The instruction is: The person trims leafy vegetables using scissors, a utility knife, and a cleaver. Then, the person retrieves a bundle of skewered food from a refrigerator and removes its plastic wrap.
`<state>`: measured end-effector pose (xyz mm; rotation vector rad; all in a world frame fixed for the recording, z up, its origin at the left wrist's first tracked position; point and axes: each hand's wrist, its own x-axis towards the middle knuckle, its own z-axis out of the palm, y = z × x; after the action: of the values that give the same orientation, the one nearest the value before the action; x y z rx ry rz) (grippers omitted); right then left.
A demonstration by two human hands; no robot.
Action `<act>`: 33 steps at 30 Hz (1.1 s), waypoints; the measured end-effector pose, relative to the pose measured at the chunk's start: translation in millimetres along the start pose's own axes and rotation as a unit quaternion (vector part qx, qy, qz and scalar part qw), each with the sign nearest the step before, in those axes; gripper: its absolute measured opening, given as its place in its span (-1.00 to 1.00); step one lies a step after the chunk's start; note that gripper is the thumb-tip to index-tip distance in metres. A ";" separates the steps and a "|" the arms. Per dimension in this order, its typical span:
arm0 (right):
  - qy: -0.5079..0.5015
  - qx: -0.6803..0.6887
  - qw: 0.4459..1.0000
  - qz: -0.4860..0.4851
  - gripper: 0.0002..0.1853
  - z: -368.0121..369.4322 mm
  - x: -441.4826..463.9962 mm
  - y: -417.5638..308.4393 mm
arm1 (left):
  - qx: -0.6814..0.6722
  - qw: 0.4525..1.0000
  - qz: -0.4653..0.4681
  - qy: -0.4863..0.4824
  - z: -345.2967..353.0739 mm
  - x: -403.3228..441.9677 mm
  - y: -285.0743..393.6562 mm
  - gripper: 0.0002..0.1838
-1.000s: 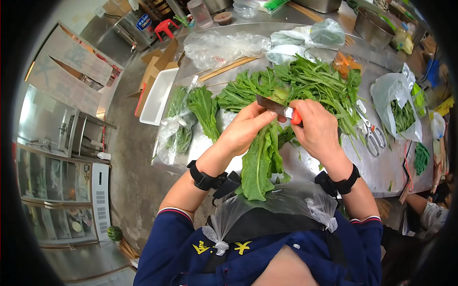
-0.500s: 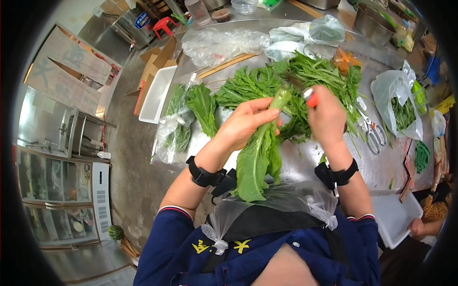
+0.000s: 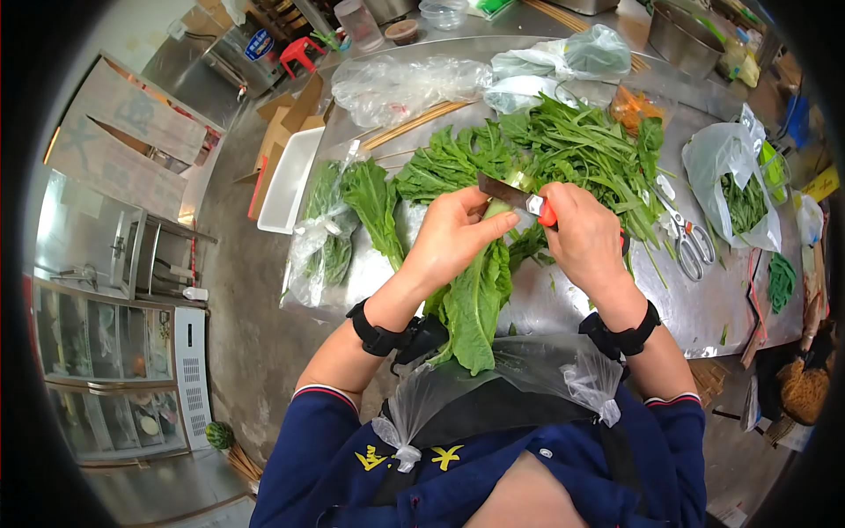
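White tray, upper left of frame. Left hand at centre, fingers closed round leafy green, hanging toward lower centre. Right hand beside, fingers gripping knife across green's upper end. Scissors on bench, right.

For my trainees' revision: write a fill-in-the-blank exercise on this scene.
The right hand grips a red-handled ____.
The left hand holds a vegetable whose leaves are coloured ____.
On the table, scissors lie to the ____ of the right hand.
The stool is coloured ____.

Missing words: knife, green, right, red.
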<state>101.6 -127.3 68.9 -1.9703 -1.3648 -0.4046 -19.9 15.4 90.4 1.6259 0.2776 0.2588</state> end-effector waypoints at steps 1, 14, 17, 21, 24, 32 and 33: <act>-0.007 -0.003 1.000 -0.005 -0.69 1.2 -0.6 2.5 | 0.023 1.000 0.006 0.011 1.4 -1.3 2.0 -0.71; -0.004 0.070 0.994 0.088 -0.71 1.5 -6.4 -4.8 | 0.053 0.998 -0.002 0.035 -6.9 -0.3 -5.8 -0.56; 0.004 0.061 0.997 0.046 -0.70 10.2 -6.3 -7.7 | -0.171 0.982 -0.068 -0.030 -9.4 -1.4 1.7 -0.59; 0.018 0.047 0.999 0.015 -0.73 12.4 0.1 -5.4 | -0.292 0.943 -0.142 -0.070 -16.9 -0.6 -9.6 -0.61; 0.002 -0.010 1.000 -0.008 -0.77 7.7 1.7 3.1 | -0.286 0.946 -0.138 -0.062 -16.5 -2.3 -11.9 -0.62; -0.010 0.060 0.976 0.211 -0.75 -5.7 1.7 32.5 | -0.204 0.977 -0.031 -0.054 -31.7 0.9 -4.6 -0.53; -0.026 0.108 0.977 0.181 -0.73 -4.4 -1.6 28.8 | -0.203 0.977 -0.028 -0.052 -35.1 1.7 -2.5 -0.53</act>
<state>127.7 -137.3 60.6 -2.0004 -1.0010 -0.0323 -30.0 49.1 90.4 1.2215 0.1763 0.1715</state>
